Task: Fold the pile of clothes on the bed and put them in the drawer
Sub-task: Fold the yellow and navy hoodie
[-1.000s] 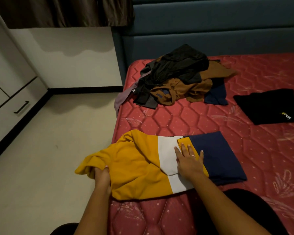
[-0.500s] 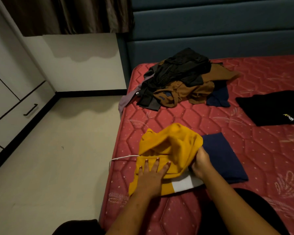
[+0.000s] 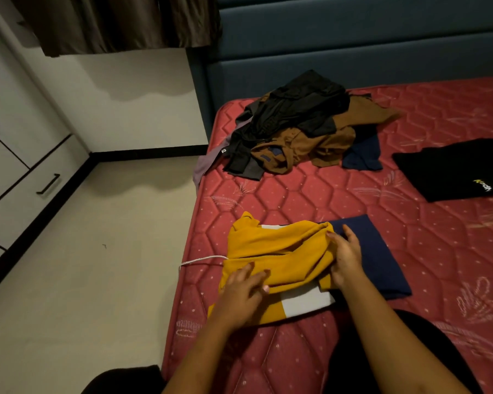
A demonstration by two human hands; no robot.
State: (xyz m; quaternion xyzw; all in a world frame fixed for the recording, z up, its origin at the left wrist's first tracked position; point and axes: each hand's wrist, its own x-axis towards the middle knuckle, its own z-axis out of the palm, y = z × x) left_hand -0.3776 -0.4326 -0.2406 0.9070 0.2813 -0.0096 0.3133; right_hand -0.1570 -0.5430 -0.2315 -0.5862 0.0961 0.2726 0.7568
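The yellow, white and navy garment [image 3: 279, 251] lies partly folded at the near edge of the bed [image 3: 296, 200], its yellow part doubled over toward the navy part. The left hand [image 3: 242, 294] rests flat on the yellow cloth with fingers extended and grasps nothing. The right hand [image 3: 346, 257] has thumb and fingers curled round the bunched yellow fold where it meets the navy section. A white cord [image 3: 202, 260] trails from the garment to the mattress edge. The unfolded pile of clothes [image 3: 305, 129] sits near the headboard [image 3: 353, 52], well apart from the hands. A folded black shirt [image 3: 461, 172] lies on the bed to the right. The drawer [image 3: 26, 200], shut, stands across the floor [image 3: 97, 265].
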